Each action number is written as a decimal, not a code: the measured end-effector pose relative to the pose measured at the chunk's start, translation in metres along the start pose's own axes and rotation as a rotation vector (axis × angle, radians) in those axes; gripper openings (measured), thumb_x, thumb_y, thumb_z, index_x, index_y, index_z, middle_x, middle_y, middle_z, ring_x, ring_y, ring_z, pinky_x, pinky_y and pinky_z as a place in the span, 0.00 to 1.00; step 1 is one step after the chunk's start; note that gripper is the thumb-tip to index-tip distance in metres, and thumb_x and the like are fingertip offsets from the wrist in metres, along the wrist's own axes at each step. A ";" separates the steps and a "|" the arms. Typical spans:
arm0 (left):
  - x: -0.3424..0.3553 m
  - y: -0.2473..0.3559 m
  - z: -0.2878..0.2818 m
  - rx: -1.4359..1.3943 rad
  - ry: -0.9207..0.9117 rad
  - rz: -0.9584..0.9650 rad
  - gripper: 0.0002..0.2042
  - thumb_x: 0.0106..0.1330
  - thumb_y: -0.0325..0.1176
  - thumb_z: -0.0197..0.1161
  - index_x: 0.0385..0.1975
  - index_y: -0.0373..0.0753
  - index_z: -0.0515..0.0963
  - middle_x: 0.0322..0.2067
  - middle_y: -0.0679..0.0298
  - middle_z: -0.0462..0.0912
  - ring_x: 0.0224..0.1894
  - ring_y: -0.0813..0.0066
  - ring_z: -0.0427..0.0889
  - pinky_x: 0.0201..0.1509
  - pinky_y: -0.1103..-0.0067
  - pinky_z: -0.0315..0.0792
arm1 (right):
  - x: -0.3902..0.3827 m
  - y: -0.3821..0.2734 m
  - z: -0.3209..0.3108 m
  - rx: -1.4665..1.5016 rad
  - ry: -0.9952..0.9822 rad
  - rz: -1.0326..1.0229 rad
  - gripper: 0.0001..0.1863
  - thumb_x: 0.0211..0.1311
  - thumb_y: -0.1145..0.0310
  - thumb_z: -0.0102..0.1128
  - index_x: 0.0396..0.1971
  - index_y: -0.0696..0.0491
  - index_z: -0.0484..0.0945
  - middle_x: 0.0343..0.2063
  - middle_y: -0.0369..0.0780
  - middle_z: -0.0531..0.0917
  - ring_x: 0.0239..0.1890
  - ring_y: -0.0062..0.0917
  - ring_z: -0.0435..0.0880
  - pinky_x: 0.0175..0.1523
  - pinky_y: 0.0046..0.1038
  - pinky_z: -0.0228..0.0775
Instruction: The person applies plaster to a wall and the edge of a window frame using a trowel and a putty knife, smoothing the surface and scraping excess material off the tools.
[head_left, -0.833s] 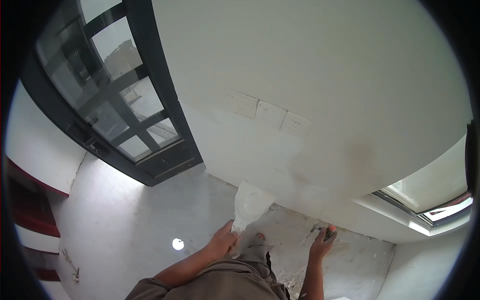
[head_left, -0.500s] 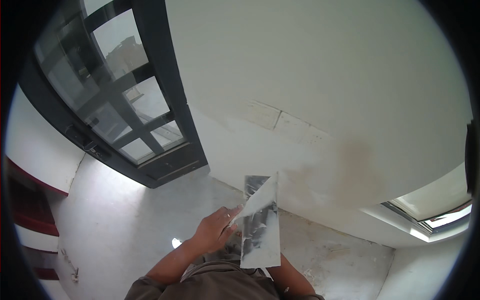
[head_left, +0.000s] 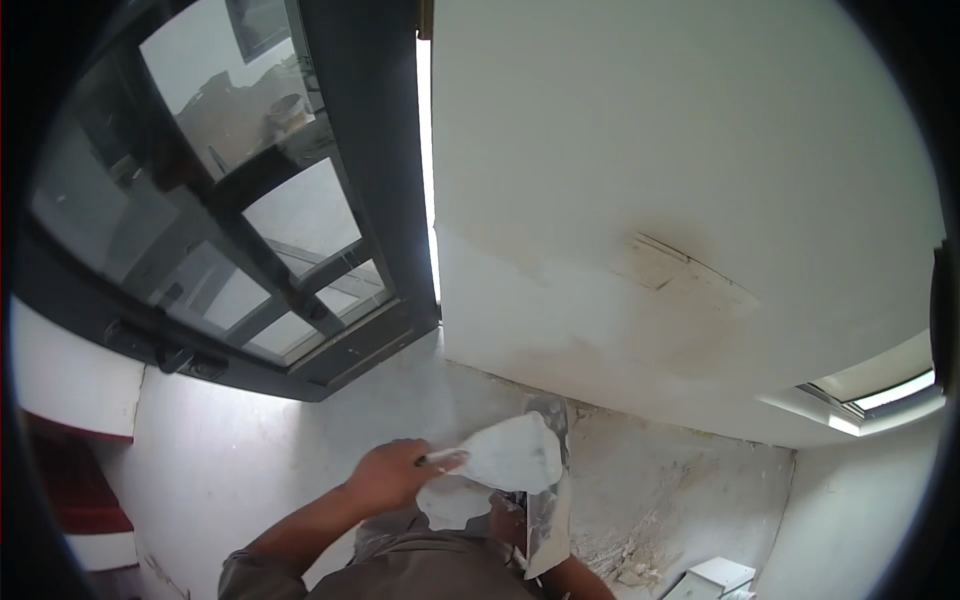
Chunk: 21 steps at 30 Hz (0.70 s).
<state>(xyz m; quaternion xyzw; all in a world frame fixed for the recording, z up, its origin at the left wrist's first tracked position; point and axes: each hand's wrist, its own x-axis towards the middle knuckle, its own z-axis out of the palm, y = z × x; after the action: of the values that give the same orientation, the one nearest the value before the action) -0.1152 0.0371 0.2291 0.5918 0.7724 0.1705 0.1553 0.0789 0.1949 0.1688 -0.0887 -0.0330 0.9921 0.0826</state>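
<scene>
The trowel [head_left: 515, 452], a broad blade loaded with white putty, sits low in the centre above the hawk [head_left: 550, 500], a flat plate streaked white. The putty looks soft and wet, likely to slide, so the blade wants keeping level and gripping by its handle. The left hand [head_left: 392, 475] is closed round that handle, forearm rising from below. The right hand [head_left: 507, 518] is mostly hidden under the hawk; I cannot tell its grip. Behind stand a patched wall [head_left: 640, 300] and dark-framed glass door [head_left: 250, 230].

Only one thing here could count as a package: a small white box [head_left: 718, 577] on the dusty floor [head_left: 660, 490] at the lower right, near the corner of the wall [head_left: 640, 150]. It is blocky and plain white, possibly cardboard; the edge of the view blurs it.
</scene>
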 end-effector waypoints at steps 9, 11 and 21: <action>-0.024 -0.167 0.099 -0.380 -0.109 -0.280 0.17 0.62 0.42 0.56 0.46 0.40 0.75 0.30 0.56 0.80 0.31 0.59 0.80 0.33 0.69 0.72 | 0.039 0.008 -0.072 -0.014 0.033 -0.386 0.22 0.65 0.57 0.45 0.56 0.50 0.65 0.37 0.41 0.73 0.24 0.24 0.71 0.24 0.24 0.68; 0.017 -0.183 0.131 -0.435 -0.100 -0.285 0.16 0.62 0.43 0.56 0.44 0.38 0.75 0.27 0.56 0.79 0.29 0.59 0.79 0.32 0.69 0.71 | 0.052 -0.001 -0.117 -0.030 0.019 -0.438 0.22 0.65 0.56 0.45 0.56 0.49 0.65 0.38 0.41 0.73 0.23 0.24 0.71 0.24 0.24 0.68; 0.200 -0.249 0.300 -0.797 0.393 -0.158 0.18 0.67 0.46 0.48 0.32 0.34 0.70 0.14 0.64 0.71 0.15 0.76 0.69 0.21 0.77 0.64 | 0.098 -0.042 -0.315 0.052 -0.056 -0.523 0.20 0.66 0.55 0.43 0.50 0.53 0.69 0.32 0.43 0.74 0.20 0.26 0.69 0.19 0.23 0.61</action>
<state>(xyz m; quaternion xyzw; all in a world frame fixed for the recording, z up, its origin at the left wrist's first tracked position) -0.2476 0.1944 -0.1578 0.3814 0.7042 0.5513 0.2340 0.0472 0.2689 -0.1543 -0.0475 -0.0316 0.9396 0.3374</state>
